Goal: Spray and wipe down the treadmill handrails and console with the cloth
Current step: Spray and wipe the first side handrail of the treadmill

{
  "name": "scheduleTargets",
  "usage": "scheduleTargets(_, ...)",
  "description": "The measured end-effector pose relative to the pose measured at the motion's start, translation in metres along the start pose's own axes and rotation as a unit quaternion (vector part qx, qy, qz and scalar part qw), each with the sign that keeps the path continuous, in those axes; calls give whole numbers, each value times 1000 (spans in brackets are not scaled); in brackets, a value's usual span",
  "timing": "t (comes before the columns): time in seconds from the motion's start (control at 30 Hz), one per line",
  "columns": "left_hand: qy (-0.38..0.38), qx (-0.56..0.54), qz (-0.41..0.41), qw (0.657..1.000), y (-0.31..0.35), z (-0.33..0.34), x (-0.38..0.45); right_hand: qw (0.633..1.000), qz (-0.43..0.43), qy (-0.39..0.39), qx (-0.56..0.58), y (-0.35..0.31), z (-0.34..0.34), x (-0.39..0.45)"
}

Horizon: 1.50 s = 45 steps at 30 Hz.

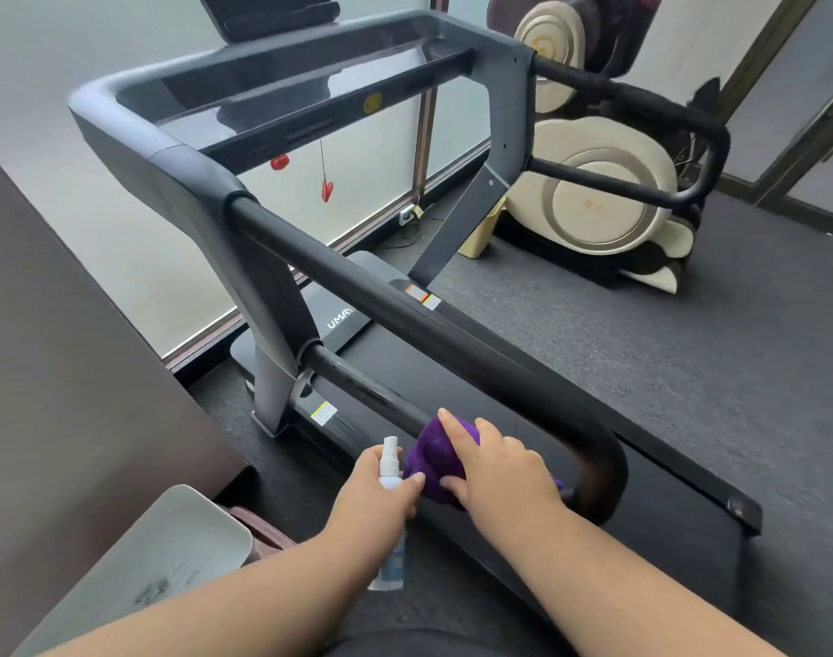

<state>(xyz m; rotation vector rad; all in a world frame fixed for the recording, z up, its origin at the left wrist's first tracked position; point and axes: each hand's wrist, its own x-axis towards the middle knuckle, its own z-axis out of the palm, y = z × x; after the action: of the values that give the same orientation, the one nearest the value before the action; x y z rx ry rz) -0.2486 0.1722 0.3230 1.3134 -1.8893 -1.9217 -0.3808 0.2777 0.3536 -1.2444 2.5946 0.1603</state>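
A grey and black treadmill fills the view, its console [272, 83] at the top and its near black handrail [405, 315] running down to a curved end at the lower right. My right hand [495, 462] grips a purple cloth [433, 452] against the lower bar of that handrail [357, 381]. My left hand [381, 486] holds a white spray bottle [390, 459] upright just left of the cloth, nozzle up; the bottle's lower part shows below the wrist. The far handrail [642, 101] loops at the upper right.
A red safety clip [327, 189] hangs on a cord under the console. A cream massage chair [609, 192] stands beyond the treadmill at the right. A grey tray-like object [177, 552] lies at the lower left beside a brown surface [64, 372]. Dark carpet covers the floor.
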Motion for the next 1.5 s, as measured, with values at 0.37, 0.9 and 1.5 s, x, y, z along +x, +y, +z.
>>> scheduleTargets(0.37,131,58,155,977,-7,-72,-5,994,-41,36,-94,-23,21,42)
scheduleTargets(0.9,97,127,275,948,-4,-125,-5,993,-107,-3,-55,-140,-6,171)
scheduleTargets(1.5,82,159,248,952,-5,-140,-5,990,-83,22,-112,-106,6,124)
